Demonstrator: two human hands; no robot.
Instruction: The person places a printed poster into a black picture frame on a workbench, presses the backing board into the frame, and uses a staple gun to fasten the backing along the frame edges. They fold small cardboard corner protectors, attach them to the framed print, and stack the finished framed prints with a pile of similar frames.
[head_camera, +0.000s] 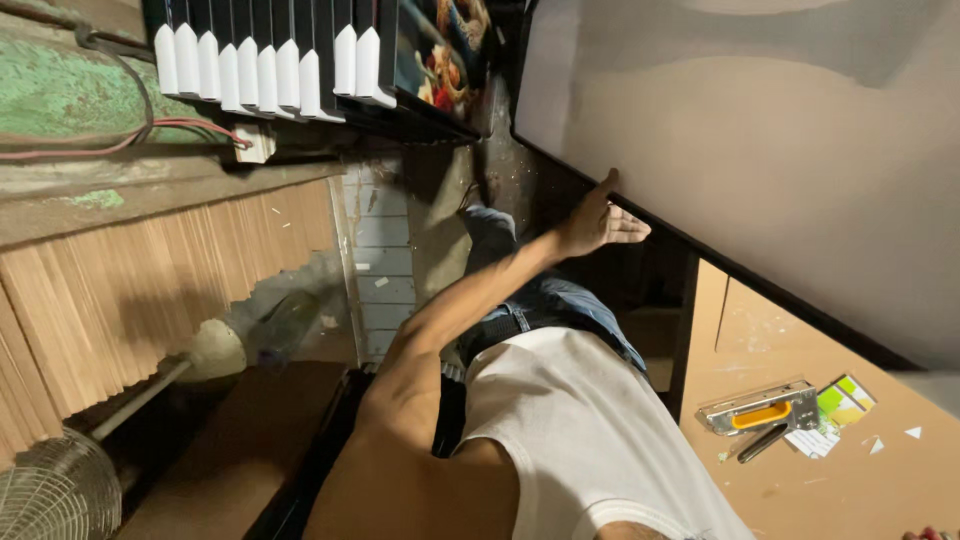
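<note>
Grey board (760, 140) edged black; staple gun (760, 408) silver, orange handle.

Large black-framed grey panel (760, 160), tilted.

Staple gun (760, 411) on board (800, 480), beside paper cards (835, 412); framed panel (780, 150) above.
</note>
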